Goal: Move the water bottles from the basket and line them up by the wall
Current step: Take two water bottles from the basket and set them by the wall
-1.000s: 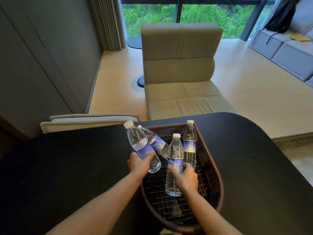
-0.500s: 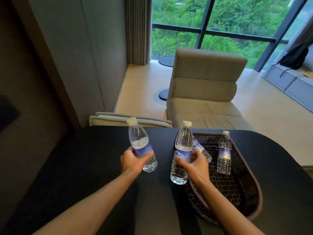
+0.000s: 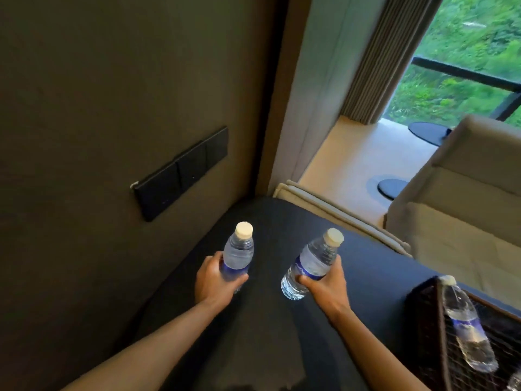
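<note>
My left hand (image 3: 214,280) grips a clear water bottle (image 3: 239,251) with a blue label and a white cap, held above the black table (image 3: 267,342) close to the dark wall (image 3: 112,94). To its right my right hand (image 3: 324,283) holds a second, similar bottle (image 3: 313,262), tilted and off the table. The dark wicker basket (image 3: 423,320) sits at the lower right edge of the view, and another bottle (image 3: 465,323) leans inside it. A further bottle's tip shows at the bottom right corner.
A black switch panel (image 3: 180,172) is mounted on the wall above the table. Beyond the table's far edge stand a beige cushioned chair (image 3: 456,210), a folded beige cushion (image 3: 338,210), a curtain (image 3: 375,57) and a window.
Both hands have carried their bottles left from the basket toward the wall. My view has turned left, so the basket now lies at the lower right.
</note>
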